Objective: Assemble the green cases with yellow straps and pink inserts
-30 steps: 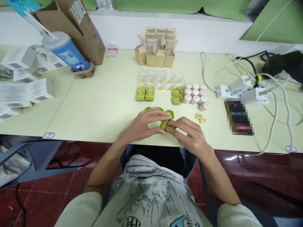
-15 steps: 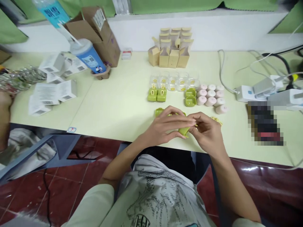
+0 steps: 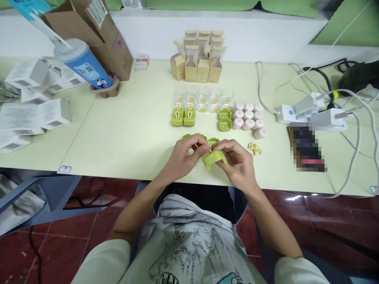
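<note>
My right hand point(image 3: 239, 162) is closed on a green plastic piece point(image 3: 214, 157), a curved, hollow shell held tilted above the table edge. My left hand point(image 3: 187, 157) is in a pinch at the upper rim of that piece; a small pale bit shows at its fingertips, too little to name. Behind my hands lie more green pieces point(image 3: 213, 140), partly hidden by the fingers. A small pile of yellow plastic parts point(image 3: 255, 148) lies to the right of my right hand. Farther back stand green cases with yellow loops point(image 3: 183, 117) and an open green case point(image 3: 225, 120).
Clear cups with yellow marks point(image 3: 203, 98), pale pink round pieces point(image 3: 248, 115) and open cardboard boxes point(image 3: 197, 65) stand at the back. A power strip point(image 3: 286, 114) with cables and a blurred dark object point(image 3: 308, 148) are right. White boxes point(image 3: 55, 112) and a blue container point(image 3: 85, 65) are left.
The green piece has turned, so its curved outer side now shows. My left hand has drawn back from over it into a pinch. The camera view has shifted right.
</note>
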`<action>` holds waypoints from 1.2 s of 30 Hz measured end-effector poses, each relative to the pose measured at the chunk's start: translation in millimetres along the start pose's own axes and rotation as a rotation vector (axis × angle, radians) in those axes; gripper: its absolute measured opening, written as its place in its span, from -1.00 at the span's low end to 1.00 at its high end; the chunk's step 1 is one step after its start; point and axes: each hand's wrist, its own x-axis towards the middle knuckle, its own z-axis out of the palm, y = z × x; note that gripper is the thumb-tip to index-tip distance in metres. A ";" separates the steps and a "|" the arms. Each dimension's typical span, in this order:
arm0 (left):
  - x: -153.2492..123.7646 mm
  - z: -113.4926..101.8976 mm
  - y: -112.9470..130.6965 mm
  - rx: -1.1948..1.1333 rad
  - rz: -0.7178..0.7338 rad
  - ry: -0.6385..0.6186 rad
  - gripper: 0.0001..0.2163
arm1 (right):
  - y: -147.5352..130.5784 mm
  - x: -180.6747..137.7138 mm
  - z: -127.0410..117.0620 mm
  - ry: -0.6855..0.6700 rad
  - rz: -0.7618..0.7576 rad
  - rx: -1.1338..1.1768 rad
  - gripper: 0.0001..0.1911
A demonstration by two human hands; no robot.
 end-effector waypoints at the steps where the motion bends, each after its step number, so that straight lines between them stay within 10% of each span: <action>1: 0.0 -0.8 -0.3 0.009 0.007 0.009 -0.56 | 0.6 -0.5 0.0 -0.012 -0.013 0.003 -0.80; 12: -7.7 -14.8 2.6 0.303 0.216 0.002 -0.70 | -10.1 5.1 -19.5 -0.365 0.053 -0.071 -0.61; 19: 12.3 -29.4 -2.5 0.376 0.283 0.056 -0.71 | -10.3 29.7 -14.2 -0.124 -0.014 -0.302 -0.70; 25: 72.6 -108.5 -64.3 0.267 0.017 0.386 -0.55 | 20.8 106.9 -32.0 -0.001 -0.028 -0.697 -0.71; 30: 75.3 -128.9 -117.9 0.360 -0.059 0.298 -0.48 | 56.1 128.0 -19.1 -0.065 0.070 -0.951 -0.73; 36: 58.5 -125.9 -122.9 0.428 -0.008 0.153 -0.47 | 77.1 122.3 -12.1 -0.063 0.047 -0.991 -0.66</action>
